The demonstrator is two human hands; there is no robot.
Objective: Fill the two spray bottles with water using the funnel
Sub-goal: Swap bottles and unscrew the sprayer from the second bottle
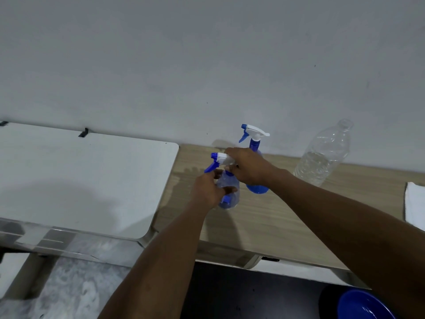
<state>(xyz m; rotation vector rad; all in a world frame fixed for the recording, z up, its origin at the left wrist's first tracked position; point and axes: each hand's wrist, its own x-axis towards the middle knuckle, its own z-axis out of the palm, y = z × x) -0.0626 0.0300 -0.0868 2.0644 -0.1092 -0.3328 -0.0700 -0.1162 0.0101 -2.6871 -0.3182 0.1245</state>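
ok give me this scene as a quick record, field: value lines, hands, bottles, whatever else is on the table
left hand: gripping the body of the near spray bottle
right hand: on the near bottle's white and blue trigger head
far spray bottle: upright behind the right hand, trigger head on
water bottle: clear plastic, no cap seen, partly filled, by the wall
white cloth: at the right edge of the wooden table
white board: to the left of the table
blue basin: below the table's front edge
funnel: not in view
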